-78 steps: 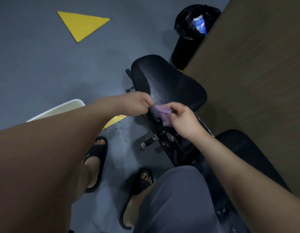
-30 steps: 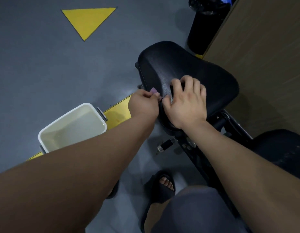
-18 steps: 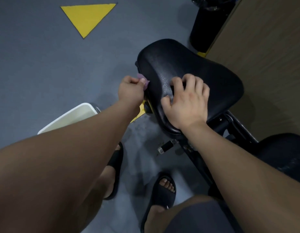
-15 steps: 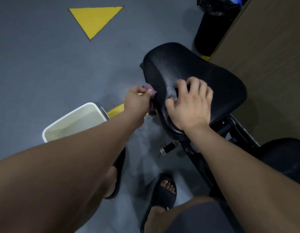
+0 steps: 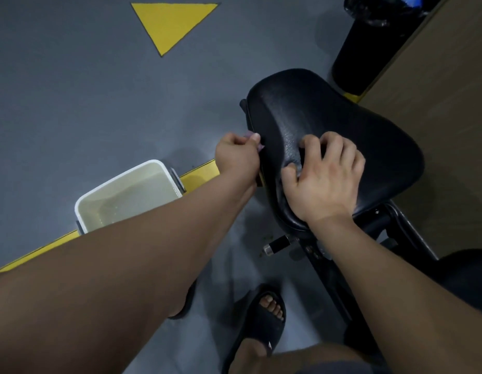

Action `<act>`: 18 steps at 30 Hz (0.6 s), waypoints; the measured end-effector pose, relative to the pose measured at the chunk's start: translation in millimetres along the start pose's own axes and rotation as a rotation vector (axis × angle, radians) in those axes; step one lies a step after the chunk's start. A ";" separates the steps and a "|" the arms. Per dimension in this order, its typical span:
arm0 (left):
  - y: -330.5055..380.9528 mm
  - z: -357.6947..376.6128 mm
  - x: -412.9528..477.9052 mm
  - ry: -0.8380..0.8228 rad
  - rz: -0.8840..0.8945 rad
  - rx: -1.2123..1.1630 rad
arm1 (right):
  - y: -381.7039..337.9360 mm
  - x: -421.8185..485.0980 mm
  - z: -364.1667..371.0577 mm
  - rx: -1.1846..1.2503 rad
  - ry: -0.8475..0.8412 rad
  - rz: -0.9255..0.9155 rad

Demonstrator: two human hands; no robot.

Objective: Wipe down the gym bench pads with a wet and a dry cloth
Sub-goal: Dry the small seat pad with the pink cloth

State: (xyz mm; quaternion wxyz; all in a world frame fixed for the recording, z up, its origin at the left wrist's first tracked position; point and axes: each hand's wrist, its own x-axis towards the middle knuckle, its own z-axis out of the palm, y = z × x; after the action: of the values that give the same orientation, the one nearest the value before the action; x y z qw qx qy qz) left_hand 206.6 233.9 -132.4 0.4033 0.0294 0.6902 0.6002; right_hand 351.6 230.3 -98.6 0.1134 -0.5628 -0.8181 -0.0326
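The black bench seat pad (image 5: 339, 122) fills the upper right, its surface glistening. My left hand (image 5: 238, 156) is shut on a small purple cloth (image 5: 259, 146), pressing it against the pad's left side edge; only a sliver of cloth shows past the fingers. My right hand (image 5: 324, 180) rests on top of the pad with fingers curled and spread, holding nothing. A second black pad (image 5: 466, 276) shows at the right edge.
A white bucket of water (image 5: 126, 197) stands on the grey floor at my left, by a yellow floor line (image 5: 199, 172). A black bin (image 5: 369, 44) stands beyond the bench beside a wooden wall (image 5: 445, 109). My sandalled feet (image 5: 264, 319) are beside the bench frame.
My left hand slid the purple cloth forward and back along the pad's left edge. My right hand stayed braced on top of the pad.
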 end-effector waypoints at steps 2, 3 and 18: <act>8.7 7.2 18.5 -0.004 0.022 -0.037 | 0.9 0.7 0.9 0.006 0.015 0.001; 14.6 10.0 27.9 -0.011 0.035 -0.051 | 1.0 0.8 1.6 0.015 0.023 0.000; -8.1 -17.2 26.6 -0.275 -0.145 -0.172 | -0.5 -2.2 2.1 0.019 0.069 -0.011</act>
State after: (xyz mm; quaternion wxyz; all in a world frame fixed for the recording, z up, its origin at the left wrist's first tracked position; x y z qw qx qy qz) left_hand 182.1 231.7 -154.0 0.5371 0.0270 0.5749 0.6166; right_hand 351.6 228.5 -101.1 0.1469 -0.5559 -0.8169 -0.0448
